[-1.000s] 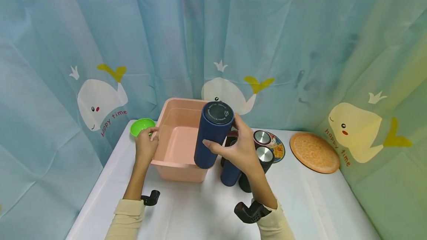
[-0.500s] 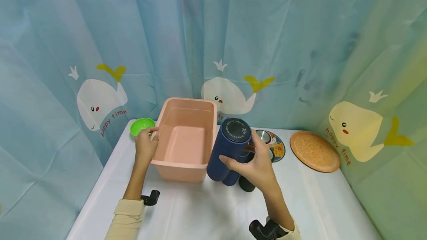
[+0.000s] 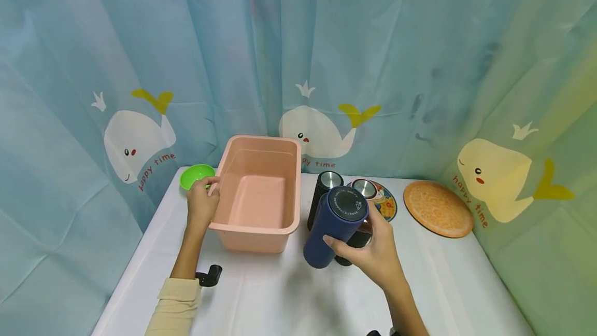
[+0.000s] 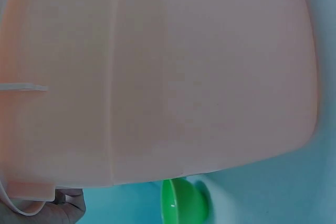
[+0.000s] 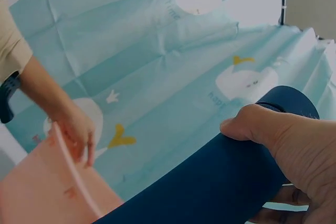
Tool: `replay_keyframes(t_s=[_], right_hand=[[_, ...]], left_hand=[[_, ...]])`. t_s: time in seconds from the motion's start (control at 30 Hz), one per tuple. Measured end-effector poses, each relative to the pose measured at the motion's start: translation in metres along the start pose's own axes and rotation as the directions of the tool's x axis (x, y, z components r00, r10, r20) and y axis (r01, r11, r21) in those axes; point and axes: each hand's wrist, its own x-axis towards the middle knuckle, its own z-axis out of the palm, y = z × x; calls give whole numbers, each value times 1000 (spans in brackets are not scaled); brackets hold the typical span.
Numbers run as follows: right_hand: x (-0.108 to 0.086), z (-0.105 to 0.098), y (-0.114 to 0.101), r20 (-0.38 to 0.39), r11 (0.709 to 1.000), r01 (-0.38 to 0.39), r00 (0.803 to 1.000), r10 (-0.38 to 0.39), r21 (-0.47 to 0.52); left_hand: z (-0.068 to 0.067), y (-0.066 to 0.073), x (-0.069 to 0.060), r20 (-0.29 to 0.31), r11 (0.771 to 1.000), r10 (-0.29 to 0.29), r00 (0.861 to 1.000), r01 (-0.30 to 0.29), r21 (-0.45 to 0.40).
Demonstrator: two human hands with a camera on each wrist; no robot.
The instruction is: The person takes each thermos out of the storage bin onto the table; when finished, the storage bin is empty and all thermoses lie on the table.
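Observation:
My right hand (image 3: pixel 380 253) grips a dark blue thermos bottle (image 3: pixel 332 227), tilted, with its black printed end facing up. In the right wrist view the thumb lies along the blue bottle (image 5: pixel 210 177). Just behind it stand a black bottle (image 3: pixel 319 198) with a silver lid and another dark bottle, whose silver lid (image 3: pixel 364 188) shows; the held bottle partly hides them. My left hand (image 3: pixel 201 204) holds the left rim of a pink plastic basin (image 3: pixel 254 231). From the left wrist, the basin's outer wall (image 4: pixel 199 77) fills most of the view.
A green bowl (image 3: pixel 188 176) sits left of the basin. Right of the bottles lie a round patterned plate (image 3: pixel 388 204) and a round orange-brown board (image 3: pixel 438 209). A blue curtain (image 3: pixel 261 40) with whale prints hangs behind the white table (image 3: pixel 261 294).
My right hand has carried the blue bottle from over the basin's right side rightward and lower, in front of the standing bottles. The left hand stays on the basin rim.

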Motion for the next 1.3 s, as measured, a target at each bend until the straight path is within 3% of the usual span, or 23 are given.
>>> replay_keyframes(t_s=[0.17, 0.4, 0.77, 1.3], right_hand=[[-12, 4, 13, 13, 1000, -10, 1000, 10, -9], [-28, 13, 32, 40, 993, -114, 993, 115, -27], [-47, 27, 57, 21, 980, -184, 982, 186, -81], [-57, 40, 74, -28, 974, -215, 977, 213, -74]], left_hand=[[0, -1, 0, -3, 1000, -2, 1000, 2, 2], [-1, -1, 1, -4, 1000, 2, 1000, -2, -15], [-1, -1, 0, -7, 1000, 8, 1000, -9, -14], [0, -2, -1, -7, 1000, 8, 1000, -8, -23]])
